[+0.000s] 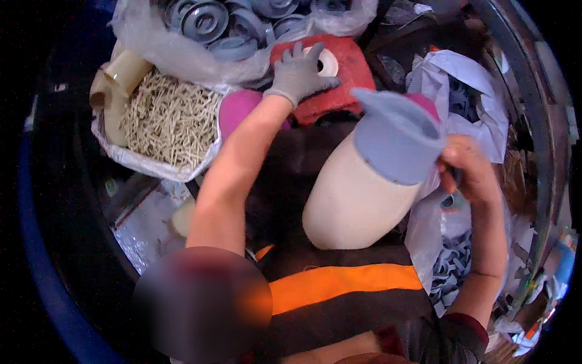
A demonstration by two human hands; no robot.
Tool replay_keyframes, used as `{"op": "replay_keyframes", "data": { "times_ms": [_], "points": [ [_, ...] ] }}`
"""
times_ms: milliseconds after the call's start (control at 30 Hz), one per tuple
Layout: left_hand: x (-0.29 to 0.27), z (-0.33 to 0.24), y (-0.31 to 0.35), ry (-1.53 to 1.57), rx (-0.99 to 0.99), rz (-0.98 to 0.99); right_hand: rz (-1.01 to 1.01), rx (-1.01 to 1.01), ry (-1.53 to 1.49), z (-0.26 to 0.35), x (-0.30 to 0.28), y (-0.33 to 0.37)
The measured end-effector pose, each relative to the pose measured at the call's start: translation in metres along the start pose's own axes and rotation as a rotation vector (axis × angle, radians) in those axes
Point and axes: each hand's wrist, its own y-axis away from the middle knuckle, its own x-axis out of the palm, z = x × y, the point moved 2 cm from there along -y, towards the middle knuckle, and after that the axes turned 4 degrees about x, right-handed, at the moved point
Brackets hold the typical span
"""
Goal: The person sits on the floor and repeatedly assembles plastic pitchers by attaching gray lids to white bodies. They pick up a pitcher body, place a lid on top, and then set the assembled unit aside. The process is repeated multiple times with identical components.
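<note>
My left hand [298, 76], in a grey glove, lies with fingers spread on a red block [354, 67]. Its fingertips reach a white ring-shaped piece [328, 62] with a dark hole, set on the block. A jug [370, 188] with a cream body and a grey-blue spouted top leans over my lap, its spout toward the block. Bare and slightly blurred, my right hand [470, 164] has its fingers curled at the right side of the jug's grey top. What exactly those fingers grip is partly hidden.
Grey round lids [205, 23] fill a clear plastic bag at the back. Left of the block stands a white-lined container of short beige pegs [173, 118], a cream cup [126, 73] at its edge. Bags with grey parts [451, 267] lie at the right. Something magenta [239, 112] sits beside my left forearm.
</note>
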Motion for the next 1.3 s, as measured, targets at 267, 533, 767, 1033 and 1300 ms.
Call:
{"op": "replay_keyframes", "data": {
  "times_ms": [267, 533, 767, 1033, 1300],
  "points": [
    [-0.062, 0.049, -0.004, 0.212, -0.140, -0.199, -0.305, -0.353, 0.194, 0.048, -0.023, -0.041],
    [-0.235, -0.038, 0.003, 0.220, 0.370, -0.544, -0.223, -0.652, 0.361, 0.032, 0.028, -0.133],
    [-0.177, -0.071, -0.008, -0.025, 0.449, -0.340, -0.514, -1.078, 0.801, 0.029, 0.032, -0.125],
    [-0.195, -0.068, -0.016, 0.008, 0.427, -0.280, -0.562, -0.628, 1.040, 0.011, 0.030, -0.119],
    [-0.274, -0.095, -0.011, 0.325, 0.916, -0.405, -0.634, -0.646, 1.066, 0.003, 0.025, -0.120]
  ]
}}
